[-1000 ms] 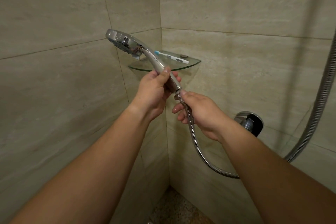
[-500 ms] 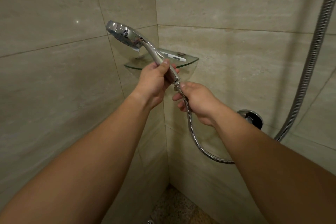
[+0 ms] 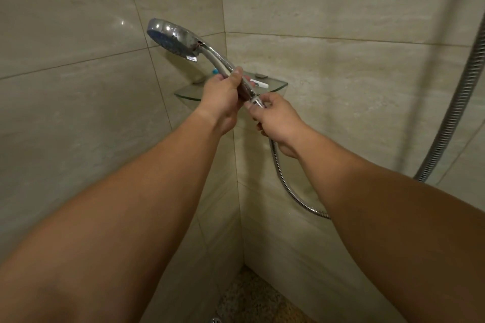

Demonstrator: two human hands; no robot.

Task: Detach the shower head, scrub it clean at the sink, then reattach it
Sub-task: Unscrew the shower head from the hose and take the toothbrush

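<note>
Since the earlier frames the chrome shower head [image 3: 174, 39] sits higher against the left tiled wall, the right hand [image 3: 275, 118] has closed up to the left hand [image 3: 223, 102], and the wall valve once visible past the right forearm is gone from view.

The shower head's handle runs down and to the right from the round spray face, passing through the left hand's grasp. The left thumb lies along the top of the handle and the other fingers curl round it from beneath, so this hand grips the handle firmly at its lower half. Just below, touching the end of the handle, the right hand pinches the hose nut [image 3: 256, 102] between thumb and forefinger, its remaining fingers curled under. The two hands are just beside each other, nearly touching.

The spray face points down and left, showing bluish nozzles and a small lever at its lower rim; the chrome shell carries bright glints. The metal hose [image 3: 282, 181] drops from the right hand, loops behind the right forearm and rises again at the far right. Behind the hands, a glass corner shelf [image 3: 278, 85] holds a toothbrush [image 3: 258, 83]
</note>
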